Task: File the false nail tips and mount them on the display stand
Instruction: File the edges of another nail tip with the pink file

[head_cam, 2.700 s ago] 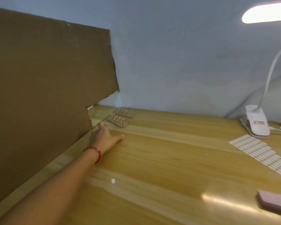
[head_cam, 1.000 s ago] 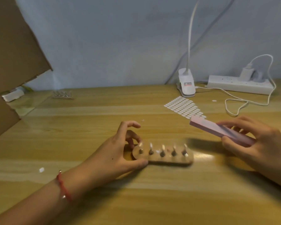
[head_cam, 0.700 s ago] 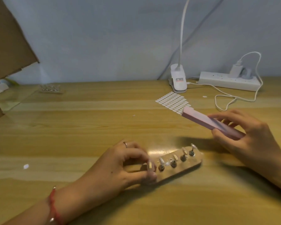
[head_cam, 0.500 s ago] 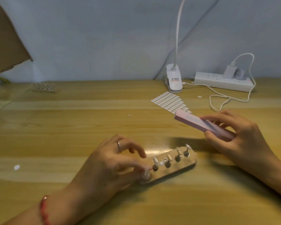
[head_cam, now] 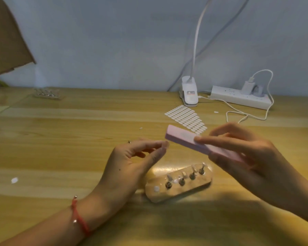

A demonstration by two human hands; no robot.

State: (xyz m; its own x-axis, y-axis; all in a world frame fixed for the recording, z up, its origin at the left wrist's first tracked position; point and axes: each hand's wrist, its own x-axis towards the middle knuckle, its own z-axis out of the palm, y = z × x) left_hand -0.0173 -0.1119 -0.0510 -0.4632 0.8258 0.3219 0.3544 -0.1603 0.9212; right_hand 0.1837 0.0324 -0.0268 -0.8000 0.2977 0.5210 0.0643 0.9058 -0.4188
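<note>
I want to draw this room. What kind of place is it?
Probably a craft desk for false nails: a wooden table, a clip lamp, a pink nail file and a stand holding nail tips.

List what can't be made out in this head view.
All head view.
Left hand: thumb and forefinger meet; whatever is pinched is hidden, too small.
Far stand: blurred, pegs uncountable.
Lamp: head cut off by top edge.
Pink file block: rear end hidden by right hand.
</note>
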